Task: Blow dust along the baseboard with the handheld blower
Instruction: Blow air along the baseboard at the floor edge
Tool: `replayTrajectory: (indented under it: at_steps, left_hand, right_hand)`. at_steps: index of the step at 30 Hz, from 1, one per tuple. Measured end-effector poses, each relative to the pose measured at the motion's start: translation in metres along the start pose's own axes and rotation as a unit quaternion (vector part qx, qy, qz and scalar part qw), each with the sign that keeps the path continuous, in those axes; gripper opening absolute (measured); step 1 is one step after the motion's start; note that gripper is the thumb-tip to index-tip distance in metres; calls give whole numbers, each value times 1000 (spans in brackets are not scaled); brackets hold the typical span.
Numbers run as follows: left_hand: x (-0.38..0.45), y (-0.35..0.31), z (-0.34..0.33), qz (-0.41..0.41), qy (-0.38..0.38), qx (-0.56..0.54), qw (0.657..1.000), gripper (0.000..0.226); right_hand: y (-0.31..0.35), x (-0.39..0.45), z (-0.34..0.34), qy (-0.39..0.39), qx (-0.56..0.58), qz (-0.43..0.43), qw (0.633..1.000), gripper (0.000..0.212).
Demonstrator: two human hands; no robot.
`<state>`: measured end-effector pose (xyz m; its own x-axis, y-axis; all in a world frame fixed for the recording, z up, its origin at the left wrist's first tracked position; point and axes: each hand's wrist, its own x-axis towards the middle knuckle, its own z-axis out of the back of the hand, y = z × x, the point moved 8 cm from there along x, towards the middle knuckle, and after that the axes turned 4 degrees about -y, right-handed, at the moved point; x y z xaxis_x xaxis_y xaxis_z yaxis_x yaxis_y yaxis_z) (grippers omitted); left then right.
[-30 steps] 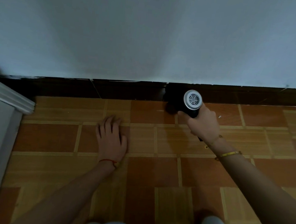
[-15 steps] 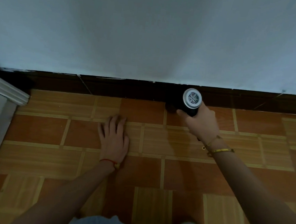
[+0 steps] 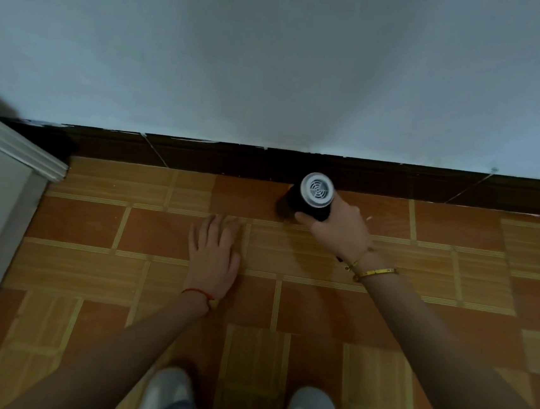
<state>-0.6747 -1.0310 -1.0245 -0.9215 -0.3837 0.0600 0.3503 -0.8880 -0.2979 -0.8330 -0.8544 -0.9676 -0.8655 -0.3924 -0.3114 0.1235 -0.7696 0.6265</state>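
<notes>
A dark baseboard [image 3: 233, 159] runs along the foot of the pale wall. My right hand [image 3: 339, 229] grips the black handheld blower [image 3: 314, 193] just in front of it; the round silver intake grille faces the camera and the nozzle end, pointing left and down at the floor by the baseboard, is hidden. My left hand [image 3: 214, 251] rests flat on the tiled floor [image 3: 318, 308], fingers straight and pointing toward the wall, a little left of and nearer than the blower.
A white door frame [image 3: 4, 172] stands at the left edge and meets the baseboard's left end. Both of my grey shoes [image 3: 164, 395] show at the bottom. Orange and tan tiles stretch to the right.
The blower and my right hand have edged slightly left along the baseboard. The camera has pulled back so both shoes show. My left hand stays flat on the floor.
</notes>
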Motion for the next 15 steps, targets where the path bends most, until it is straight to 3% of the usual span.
replayTrajectory:
  at_steps: [2, 9, 15]
  left_hand:
    - [1, -4, -4, 3, -2, -3, 1000, 54]
    - [16, -20, -25, 16, 15, 12, 1000, 58]
    - [14, -20, -35, 25, -1, 8, 1000, 56]
  right_hand:
    - [3, -5, -9, 37, 10, 15, 999, 66]
    - [-12, 4, 10, -88, 1, -15, 996, 68]
    - [-2, 21, -3, -74, 20, 15, 997, 70]
